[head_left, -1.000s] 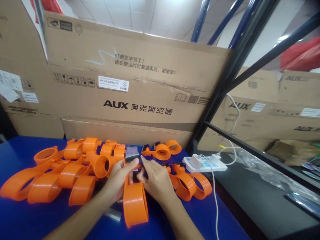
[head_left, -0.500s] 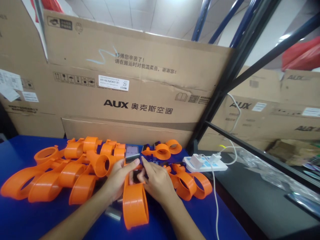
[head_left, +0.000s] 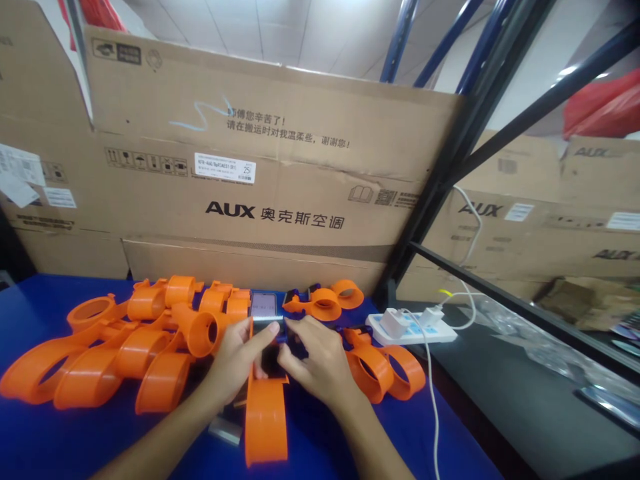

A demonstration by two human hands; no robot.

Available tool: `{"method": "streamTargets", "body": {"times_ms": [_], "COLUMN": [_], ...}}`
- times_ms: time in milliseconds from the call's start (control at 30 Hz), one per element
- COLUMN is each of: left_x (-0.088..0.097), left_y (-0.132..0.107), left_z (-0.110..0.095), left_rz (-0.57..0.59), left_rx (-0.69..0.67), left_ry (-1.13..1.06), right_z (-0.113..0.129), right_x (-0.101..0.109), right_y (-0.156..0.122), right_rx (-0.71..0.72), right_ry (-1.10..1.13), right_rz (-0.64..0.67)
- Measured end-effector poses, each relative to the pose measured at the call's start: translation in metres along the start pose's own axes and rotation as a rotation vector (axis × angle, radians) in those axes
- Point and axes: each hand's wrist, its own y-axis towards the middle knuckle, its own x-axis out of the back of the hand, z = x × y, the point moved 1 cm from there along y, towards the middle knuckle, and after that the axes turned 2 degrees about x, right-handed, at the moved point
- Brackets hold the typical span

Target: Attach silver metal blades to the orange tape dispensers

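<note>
In my left hand (head_left: 237, 353) is an orange plastic tape dispenser (head_left: 267, 423), its wide ring hanging toward me. My left thumb presses on the dark end part, where a pale toothed strip (head_left: 267, 319) runs across. My right hand (head_left: 317, 357) is closed at the right side of that same end, thumb and index finger on a small dark blue part (head_left: 278, 339). My fingers partly hide the end. Several similar orange dispensers (head_left: 160, 380) lie on the left, and others (head_left: 373, 370) with dark ends lie beyond my right hand.
A phone (head_left: 263, 303) stands behind my hands. A grey metal-looking strip (head_left: 225, 430) lies below my left wrist on the blue tabletop (head_left: 55, 440). At right are a white power strip (head_left: 413, 330), its cable and a black rack post (head_left: 425, 233). Cardboard (head_left: 280, 187) walls the back.
The dispenser has turned slightly, so its ring hangs straighter and a little lower. The toothed strip now shows more plainly. My right fingers have shifted slightly at the end part.
</note>
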Motion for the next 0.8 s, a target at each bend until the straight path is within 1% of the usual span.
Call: {"method": "streamTargets", "body": {"times_ms": [233,367,400,467,533,567,633,667,700,800], "left_x": [0.000,0.000,0.001,0.003,0.005,0.006,0.006,0.006,0.006,0.005], "left_y": [0.000,0.000,0.000,-0.001,0.000,0.000,0.000,0.001,0.001,0.002], "left_z": [0.000,-0.003,-0.005,-0.008,-0.011,-0.012,-0.012,-0.011,-0.010,-0.008], "left_rz": [0.033,0.050,0.060,0.094,0.114,0.106,0.056,0.035,0.023,0.028], "left_rx": [0.010,0.034,0.049,0.086,0.112,0.114,0.101,0.097,0.094,0.093], "left_ry": [-0.002,-0.048,-0.065,-0.086,-0.096,-0.100,-0.118,-0.130,-0.141,-0.151], "right_z": [0.002,0.004,0.003,-0.001,-0.008,-0.012,-0.022,-0.026,-0.030,-0.040], "right_x": [-0.001,0.003,0.005,0.011,0.019,0.022,0.026,0.026,0.025,0.020], "right_y": [0.000,0.002,0.003,0.003,0.004,0.005,0.005,0.006,0.006,0.004], "right_rx": [0.015,-0.008,-0.033,-0.139,-0.293,-0.368,-0.464,-0.481,-0.479,-0.411], "right_ry": [-0.050,0.004,0.045,0.153,0.226,0.223,0.127,0.055,-0.017,-0.213], "right_rz": [0.014,0.023,0.020,-0.026,-0.134,-0.198,-0.294,-0.304,-0.289,-0.177]}}
